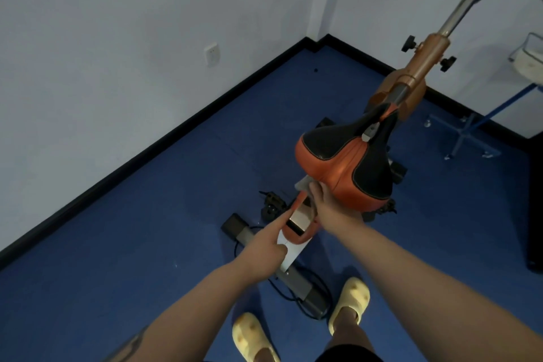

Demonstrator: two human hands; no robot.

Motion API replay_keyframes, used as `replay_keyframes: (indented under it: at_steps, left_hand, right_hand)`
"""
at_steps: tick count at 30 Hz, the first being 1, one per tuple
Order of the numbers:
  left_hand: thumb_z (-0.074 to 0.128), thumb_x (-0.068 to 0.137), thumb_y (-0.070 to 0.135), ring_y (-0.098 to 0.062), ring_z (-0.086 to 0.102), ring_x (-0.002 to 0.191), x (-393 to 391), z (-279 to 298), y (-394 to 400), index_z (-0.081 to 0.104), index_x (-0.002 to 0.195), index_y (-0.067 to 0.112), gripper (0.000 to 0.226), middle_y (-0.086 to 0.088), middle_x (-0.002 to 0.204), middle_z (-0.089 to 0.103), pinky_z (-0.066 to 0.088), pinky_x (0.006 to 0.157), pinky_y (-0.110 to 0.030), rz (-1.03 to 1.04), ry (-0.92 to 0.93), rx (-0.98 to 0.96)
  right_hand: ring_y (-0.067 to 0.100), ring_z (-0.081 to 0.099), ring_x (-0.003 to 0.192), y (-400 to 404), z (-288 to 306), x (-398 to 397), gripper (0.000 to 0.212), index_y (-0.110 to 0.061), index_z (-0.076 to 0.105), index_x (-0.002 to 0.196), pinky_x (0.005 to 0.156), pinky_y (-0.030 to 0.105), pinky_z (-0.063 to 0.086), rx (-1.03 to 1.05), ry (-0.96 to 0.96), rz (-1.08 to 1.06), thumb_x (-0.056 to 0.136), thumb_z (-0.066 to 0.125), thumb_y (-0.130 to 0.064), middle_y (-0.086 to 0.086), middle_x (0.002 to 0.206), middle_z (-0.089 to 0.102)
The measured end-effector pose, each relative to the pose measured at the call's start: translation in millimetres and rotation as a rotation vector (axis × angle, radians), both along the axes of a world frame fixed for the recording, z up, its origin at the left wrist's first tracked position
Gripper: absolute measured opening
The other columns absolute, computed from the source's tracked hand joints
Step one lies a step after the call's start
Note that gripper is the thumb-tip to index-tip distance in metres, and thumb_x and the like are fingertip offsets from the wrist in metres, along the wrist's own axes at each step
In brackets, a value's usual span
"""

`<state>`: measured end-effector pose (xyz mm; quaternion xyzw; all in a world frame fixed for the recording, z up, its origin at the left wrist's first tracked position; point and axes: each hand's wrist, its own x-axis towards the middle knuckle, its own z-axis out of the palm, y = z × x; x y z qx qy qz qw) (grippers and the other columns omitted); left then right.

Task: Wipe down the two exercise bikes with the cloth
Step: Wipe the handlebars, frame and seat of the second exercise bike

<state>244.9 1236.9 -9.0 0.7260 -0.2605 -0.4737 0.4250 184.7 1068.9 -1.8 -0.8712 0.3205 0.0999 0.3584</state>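
Orange and black exercise bike [411, 82] with padded stitched saddle [349, 167] is standing on the blue floor [176, 185], directly ahead of both hands, its chrome stem rising toward the dark handlebars at the top right. Left hand [264, 247] is reaching to the rear frame below the saddle, index finger stretched straight along the orange rear cover [296, 236], remaining fingers curled in, gripping nothing visible. Right hand [326, 209] is pressing against the frame just under the saddle's back edge, to the right of the left hand; its fingers are lying over a pale whitish piece [302, 185] that may be the cloth, though whether it is cloth or part of the frame cannot be told, nor how firmly the fingers are closing on it. Grey rear stabiliser bar [296, 285] is lying across the floor beneath the left hand, a black cable [305, 307] looping beside it. Black pedal [271, 207] is sitting just beyond the left hand's fingertip. Two pale yellow foam slippers [255, 338] are standing nearer than both hands, behind the stabiliser. White wall socket [212, 54] is sitting far to the left of the hands; metal wheeled stand [467, 132] with blue strut is standing well to the right.
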Motion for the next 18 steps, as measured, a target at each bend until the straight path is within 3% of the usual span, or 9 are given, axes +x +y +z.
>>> replay_keyframes:
  at_steps: [2,4,6,8,10,12,14,16,18]
  left_hand:
    - [0.04,0.076,-0.007,0.023,0.054,0.08,0,-3,-1,0.034,0.115,0.069,0.086,0.041,0.103,0.054,0.04,0.066,0.0,0.014,-0.014,0.005]
    - [0.04,0.073,-0.001,0.0,0.056,0.069,-3,-6,1,0.044,0.102,0.068,0.075,0.016,0.089,0.061,0.043,0.064,-0.015,0.017,-0.014,0.009]
    - [0.04,0.071,0.002,-0.006,0.055,0.076,-6,-7,4,0.043,0.098,0.073,0.076,0.015,0.095,0.06,0.045,0.067,-0.023,-0.013,0.006,0.003]
    - [0.041,0.075,-0.004,0.015,0.054,0.076,-2,-6,5,0.033,0.118,0.073,0.088,0.041,0.102,0.059,0.044,0.07,-0.008,-0.059,-0.013,0.011]
    - [0.042,0.077,-0.006,0.017,0.056,0.088,3,-6,1,0.034,0.138,0.055,0.087,0.047,0.108,0.056,0.046,0.08,-0.01,-0.048,-0.043,0.03]
    - [0.042,0.077,-0.002,-0.007,0.063,0.103,3,-4,-1,0.04,0.142,0.043,0.08,0.025,0.117,0.063,0.05,0.091,-0.029,-0.03,-0.061,0.04]
    - [0.042,0.075,-0.001,-0.029,0.062,0.101,-1,-5,2,0.049,0.13,0.042,0.07,-0.004,0.116,0.066,0.05,0.088,-0.043,-0.033,-0.084,0.038]
    - [0.043,0.075,0.0,-0.017,0.061,0.089,-4,-6,8,0.046,0.125,0.052,0.072,-0.001,0.113,0.066,0.049,0.08,-0.034,-0.052,-0.074,0.047]
    - [0.044,0.073,0.004,0.012,0.056,0.083,-3,-4,10,0.031,0.129,0.066,0.085,0.031,0.106,0.063,0.047,0.077,-0.014,-0.072,-0.052,0.054]
  right_hand:
    - [0.027,0.029,0.141,26,2,0,0.046,-0.011,0.029,0.149,0.11,0.02,0.028,-0.075,-0.045,-0.091,0.105,0.03,-0.025,0.009,0.154,0.031]
    - [0.019,0.004,0.149,53,-8,-19,0.05,-0.018,0.022,0.153,0.121,0.035,0.012,-0.286,-0.188,0.021,0.104,0.032,-0.028,0.002,0.161,0.011]
    - [0.01,-0.011,0.147,38,-15,-31,0.052,-0.02,0.02,0.153,0.121,0.037,0.007,-0.357,-0.233,0.182,0.104,0.035,-0.029,-0.008,0.159,-0.002]
    - [0.01,0.004,0.147,13,-15,-24,0.05,-0.018,0.03,0.15,0.118,0.034,0.019,-0.293,-0.172,0.186,0.102,0.042,-0.026,-0.009,0.159,0.007]
    - [0.015,0.035,0.137,3,-13,-10,0.037,-0.027,0.042,0.139,0.106,0.017,0.029,-0.255,-0.147,0.02,0.103,0.039,-0.03,-0.012,0.147,0.04]
    - [0.019,0.036,0.137,27,-13,-5,0.034,-0.027,0.045,0.135,0.108,0.019,0.027,-0.328,-0.166,-0.07,0.103,0.035,-0.032,-0.009,0.143,0.044]
    - [0.019,0.013,0.148,57,-21,-18,0.044,-0.018,0.039,0.145,0.119,0.037,0.015,-0.385,-0.238,0.069,0.102,0.037,-0.029,0.001,0.158,0.025]
    - [0.014,0.003,0.149,49,-20,-32,0.048,-0.019,0.033,0.15,0.121,0.036,0.012,-0.364,-0.287,0.16,0.103,0.038,-0.029,-0.004,0.16,0.015]
    - [0.017,0.013,0.147,24,-15,-28,0.047,-0.021,0.032,0.149,0.116,0.033,0.024,-0.374,-0.245,0.176,0.103,0.038,-0.028,-0.004,0.16,0.019]
